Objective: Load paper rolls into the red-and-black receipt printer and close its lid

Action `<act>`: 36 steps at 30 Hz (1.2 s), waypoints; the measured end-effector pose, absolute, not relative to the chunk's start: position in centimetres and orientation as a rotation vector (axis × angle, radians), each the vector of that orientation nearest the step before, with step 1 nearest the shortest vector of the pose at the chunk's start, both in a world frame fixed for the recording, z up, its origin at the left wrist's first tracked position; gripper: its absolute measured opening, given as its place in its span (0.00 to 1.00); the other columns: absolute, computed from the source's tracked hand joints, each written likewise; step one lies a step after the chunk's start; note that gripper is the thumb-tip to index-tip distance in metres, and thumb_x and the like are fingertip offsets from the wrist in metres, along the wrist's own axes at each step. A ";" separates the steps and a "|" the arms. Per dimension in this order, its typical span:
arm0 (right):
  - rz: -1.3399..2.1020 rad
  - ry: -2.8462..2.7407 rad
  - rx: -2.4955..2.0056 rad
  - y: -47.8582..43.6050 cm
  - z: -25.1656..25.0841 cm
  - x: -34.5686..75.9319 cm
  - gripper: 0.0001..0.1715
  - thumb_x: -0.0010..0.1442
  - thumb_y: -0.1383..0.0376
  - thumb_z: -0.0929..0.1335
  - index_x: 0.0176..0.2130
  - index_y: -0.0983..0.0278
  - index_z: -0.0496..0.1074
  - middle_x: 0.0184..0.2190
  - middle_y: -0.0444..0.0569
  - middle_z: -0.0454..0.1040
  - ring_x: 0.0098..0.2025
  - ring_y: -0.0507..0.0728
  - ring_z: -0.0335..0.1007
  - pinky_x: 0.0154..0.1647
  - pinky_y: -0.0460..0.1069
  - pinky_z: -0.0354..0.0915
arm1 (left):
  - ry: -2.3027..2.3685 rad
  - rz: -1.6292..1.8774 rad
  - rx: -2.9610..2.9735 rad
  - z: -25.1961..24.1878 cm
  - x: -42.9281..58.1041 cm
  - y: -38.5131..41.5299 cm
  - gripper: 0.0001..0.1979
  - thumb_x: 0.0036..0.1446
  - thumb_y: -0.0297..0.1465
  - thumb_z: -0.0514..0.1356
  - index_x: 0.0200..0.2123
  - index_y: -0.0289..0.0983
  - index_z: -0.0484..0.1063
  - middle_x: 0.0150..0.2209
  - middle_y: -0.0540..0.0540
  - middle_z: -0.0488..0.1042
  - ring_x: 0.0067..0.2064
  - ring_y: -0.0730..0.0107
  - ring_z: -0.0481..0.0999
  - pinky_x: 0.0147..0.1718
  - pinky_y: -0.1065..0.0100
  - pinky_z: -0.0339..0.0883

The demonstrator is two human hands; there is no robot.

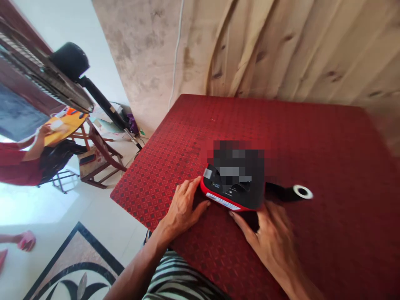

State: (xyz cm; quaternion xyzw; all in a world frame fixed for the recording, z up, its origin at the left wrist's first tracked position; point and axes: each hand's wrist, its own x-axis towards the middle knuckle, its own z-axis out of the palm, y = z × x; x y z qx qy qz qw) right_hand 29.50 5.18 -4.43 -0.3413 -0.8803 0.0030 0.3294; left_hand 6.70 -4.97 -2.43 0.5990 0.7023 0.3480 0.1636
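A small black device with a red base (233,189) sits on a table covered in a red patterned cloth (281,133); part of the device is blurred out. My left hand (184,206) lies flat on the cloth, fingers stretched, touching the device's left side. My right hand (268,237) is just in front of the device's near right corner, fingers extended and smeared by motion. A black roll with a white end (293,192) lies on the cloth to the right of the device.
A wooden panelled wall (281,46) rises behind the table. On the left stand a black fan on a stand (70,62) and a wooden chair (96,154). Another person in red (18,162) holds a yellow thing at the far left.
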 end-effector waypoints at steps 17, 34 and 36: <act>0.026 -2.335 -0.857 5.7 -4.9 29.4 0.34 0.75 0.41 0.60 0.52 0.68 0.73 0.39 0.61 0.77 0.40 0.70 0.72 0.43 0.61 0.69 | 2.039 0.958 1.745 -2.5 6.6 -4.9 0.30 0.70 0.39 0.63 0.71 0.40 0.60 0.61 0.38 0.74 0.62 0.53 0.75 0.63 0.50 0.72; 0.158 -2.298 -1.007 5.2 -5.4 29.2 0.33 0.73 0.39 0.62 0.50 0.65 0.74 0.43 0.63 0.77 0.46 0.71 0.71 0.49 0.64 0.71 | 2.066 0.968 1.834 -3.2 6.2 -5.0 0.29 0.71 0.38 0.62 0.70 0.42 0.59 0.61 0.38 0.74 0.62 0.53 0.76 0.63 0.49 0.72; 0.175 -2.282 -1.005 5.0 -4.9 29.1 0.32 0.73 0.40 0.63 0.49 0.65 0.75 0.43 0.63 0.79 0.45 0.70 0.72 0.48 0.64 0.71 | 2.073 0.987 1.850 -3.1 6.2 -5.1 0.29 0.71 0.38 0.62 0.70 0.41 0.60 0.61 0.38 0.74 0.62 0.53 0.76 0.62 0.49 0.72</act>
